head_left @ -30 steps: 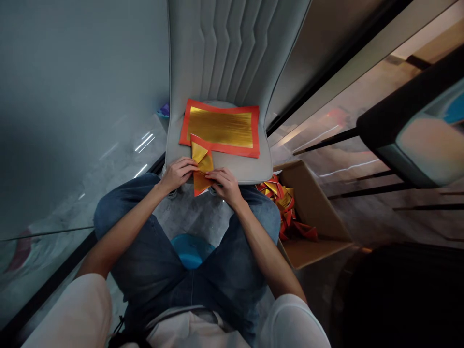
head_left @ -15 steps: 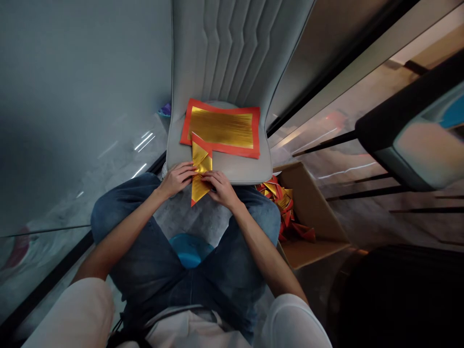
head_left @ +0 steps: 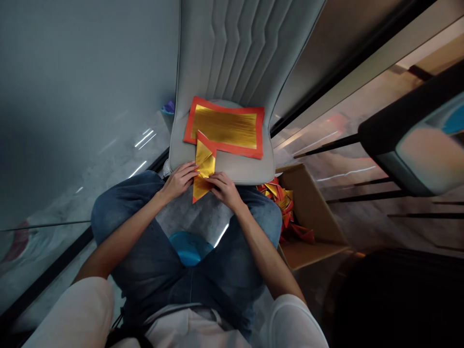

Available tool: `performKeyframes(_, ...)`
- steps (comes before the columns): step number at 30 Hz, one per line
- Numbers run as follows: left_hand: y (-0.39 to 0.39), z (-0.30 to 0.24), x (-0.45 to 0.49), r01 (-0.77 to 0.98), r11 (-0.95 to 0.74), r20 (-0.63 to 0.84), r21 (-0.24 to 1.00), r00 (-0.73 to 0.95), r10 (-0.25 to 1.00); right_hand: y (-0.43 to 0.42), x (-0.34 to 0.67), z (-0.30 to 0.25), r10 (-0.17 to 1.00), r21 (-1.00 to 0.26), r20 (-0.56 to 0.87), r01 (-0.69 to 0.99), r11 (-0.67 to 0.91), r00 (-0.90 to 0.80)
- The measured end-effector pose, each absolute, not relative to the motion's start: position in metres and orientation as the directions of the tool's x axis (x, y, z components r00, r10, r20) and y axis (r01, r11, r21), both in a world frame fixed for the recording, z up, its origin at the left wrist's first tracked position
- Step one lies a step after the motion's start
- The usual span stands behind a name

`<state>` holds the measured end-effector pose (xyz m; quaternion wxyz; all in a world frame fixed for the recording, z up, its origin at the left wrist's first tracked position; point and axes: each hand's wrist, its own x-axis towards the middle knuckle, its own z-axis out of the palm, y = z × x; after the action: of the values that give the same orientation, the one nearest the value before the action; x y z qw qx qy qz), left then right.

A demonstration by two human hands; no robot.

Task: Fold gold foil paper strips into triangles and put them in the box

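Both hands, folded gold paper, held between

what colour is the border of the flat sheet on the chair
Red-orange border, seen in the head view.

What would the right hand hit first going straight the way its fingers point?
The right hand would first meet the folded paper it touches, then probably the left hand; depth is unclear.

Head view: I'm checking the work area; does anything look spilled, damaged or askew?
Nothing looks spilled; the held paper shows no tear. Only the box looks untidy: folded papers lie jumbled inside, at mixed angles.
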<state>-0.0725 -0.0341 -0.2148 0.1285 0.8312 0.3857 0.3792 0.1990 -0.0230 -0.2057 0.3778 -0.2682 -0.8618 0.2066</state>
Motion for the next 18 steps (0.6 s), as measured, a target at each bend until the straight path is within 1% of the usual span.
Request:
performKeyframes(2,-0.034,-0.216,-0.072,0.545,-0.667,0.537,0.509,0.405,0.74,-0.024,0.201,-0.204,0.633,-0.578,0.543,0.3,0.759,-0.552)
performKeyframes(6,-0.034,-0.217,-0.071,0.554,-0.663,0.536,0.504,0.401,0.743,-0.027,0.205,-0.202,0.692,-0.612,0.54,0.341,0.713,-0.479)
performKeyframes(10,-0.034,-0.217,-0.07,0.557,-0.68,0.566,0.477,0.397,0.722,-0.027,0.207,-0.204,0.694,-0.566,0.55,0.403,0.719,-0.465)
performKeyframes(13,-0.033,-0.215,-0.067,0.576,-0.684,0.579,0.448,0.396,0.713,-0.028,0.206,-0.206,0.719,-0.556,0.538,0.455,0.695,-0.44)
performKeyframes(18,-0.029,-0.203,-0.06,0.636,-0.624,0.565,0.454,0.336,0.754,-0.03,0.203,-0.206,0.712,-0.562,0.589,0.44,0.7,-0.382)
